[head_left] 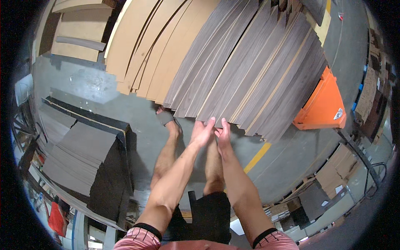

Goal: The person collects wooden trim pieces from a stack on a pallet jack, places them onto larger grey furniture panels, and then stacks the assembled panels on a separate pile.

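Grey wood-grain planks (233, 89) lie fanned out in an overlapping pile in front of me, with their near ends stepped. My left hand (201, 133) is closed on the near end of one plank, thumb on top and fingers curled under the edge. Close beside it on the right, my right hand (223, 132) pinches the same near edge with its thumb up. The fingertips beneath the wood are hidden. Tan boards (166, 50), plain-faced, form the left part of the pile.
An orange pallet jack (323, 106) stands against the pile's right side, its handle reaching toward the lower right. Left of me is a stack of dark grey boards (79, 154). A yellow floor line (256, 158) runs behind my hands. A person in red (56, 218) is at the lower left.
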A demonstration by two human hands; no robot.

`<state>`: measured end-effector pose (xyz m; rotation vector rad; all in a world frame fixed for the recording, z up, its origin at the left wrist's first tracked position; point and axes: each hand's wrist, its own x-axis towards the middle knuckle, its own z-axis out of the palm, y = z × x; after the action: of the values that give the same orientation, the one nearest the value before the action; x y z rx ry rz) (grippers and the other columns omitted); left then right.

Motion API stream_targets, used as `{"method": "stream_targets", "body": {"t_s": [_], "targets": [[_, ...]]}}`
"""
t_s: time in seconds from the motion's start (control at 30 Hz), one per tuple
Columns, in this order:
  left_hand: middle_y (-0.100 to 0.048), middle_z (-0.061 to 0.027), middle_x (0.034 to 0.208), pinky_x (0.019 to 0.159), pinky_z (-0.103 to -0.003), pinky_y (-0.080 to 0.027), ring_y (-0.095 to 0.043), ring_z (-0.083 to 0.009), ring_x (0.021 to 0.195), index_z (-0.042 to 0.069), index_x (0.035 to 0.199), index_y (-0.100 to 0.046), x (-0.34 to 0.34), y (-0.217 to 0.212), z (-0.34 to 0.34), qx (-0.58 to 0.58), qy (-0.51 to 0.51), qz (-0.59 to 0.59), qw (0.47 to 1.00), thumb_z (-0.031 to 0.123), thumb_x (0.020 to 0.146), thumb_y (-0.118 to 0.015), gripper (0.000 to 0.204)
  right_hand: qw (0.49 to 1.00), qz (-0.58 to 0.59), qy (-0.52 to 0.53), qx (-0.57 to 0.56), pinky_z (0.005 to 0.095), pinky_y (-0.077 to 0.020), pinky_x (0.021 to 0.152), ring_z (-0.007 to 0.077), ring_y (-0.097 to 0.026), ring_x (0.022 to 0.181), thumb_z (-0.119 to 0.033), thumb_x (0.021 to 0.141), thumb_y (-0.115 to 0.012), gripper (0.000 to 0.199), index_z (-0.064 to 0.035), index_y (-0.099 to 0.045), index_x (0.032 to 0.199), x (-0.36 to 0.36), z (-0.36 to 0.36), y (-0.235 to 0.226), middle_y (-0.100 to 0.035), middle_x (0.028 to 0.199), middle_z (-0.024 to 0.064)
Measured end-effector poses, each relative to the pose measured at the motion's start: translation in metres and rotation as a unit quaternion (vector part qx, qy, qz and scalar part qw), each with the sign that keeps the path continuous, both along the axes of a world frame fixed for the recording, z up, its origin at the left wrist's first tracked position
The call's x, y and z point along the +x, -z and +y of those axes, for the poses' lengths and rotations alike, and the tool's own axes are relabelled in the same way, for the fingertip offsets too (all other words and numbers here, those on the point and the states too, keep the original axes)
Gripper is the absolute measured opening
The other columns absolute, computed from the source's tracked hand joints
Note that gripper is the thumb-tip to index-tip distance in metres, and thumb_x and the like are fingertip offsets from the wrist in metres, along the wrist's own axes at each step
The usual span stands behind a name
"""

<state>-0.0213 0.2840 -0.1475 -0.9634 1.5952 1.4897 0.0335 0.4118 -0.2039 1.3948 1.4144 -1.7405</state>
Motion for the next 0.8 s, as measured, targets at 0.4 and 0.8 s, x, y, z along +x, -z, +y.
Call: {"method": "stream_targets", "body": {"t_s": [0.4,0.8], "targets": [[-0.053,-0.0179,0.130,0.101,-0.038,-0.039,-0.054,-0.0291,0.116,0.001,0.137,-0.039,0.038,0.026,0.007,-0.031,0.017,0.027,0.999,0.042,0.095,-0.055,0.061,0.998,0.009,-0.051,0.037,0.0401,-0.0356,0.105,0.0279,-0.042,0.129,-0.047,0.092,-0.055,0.077,-0.0032,-0.024,0.147,-0.003,-0.014,-0.026,-0.038,0.144,0.0134],[-0.059,-0.0145,0.119,0.098,-0.035,-0.039,-0.053,-0.0231,0.113,-0.004,0.128,-0.049,0.024,0.023,-0.014,0.097,-0.043,-0.038,0.994,0.042,0.087,-0.062,0.063,0.999,-0.011,0.012,-0.042,0.0395,-0.0385,0.099,0.0232,-0.039,0.132,-0.043,0.087,-0.064,0.079,-0.0087,-0.026,0.147,-0.006,0.002,-0.043,-0.038,0.146,0.0086]]}}
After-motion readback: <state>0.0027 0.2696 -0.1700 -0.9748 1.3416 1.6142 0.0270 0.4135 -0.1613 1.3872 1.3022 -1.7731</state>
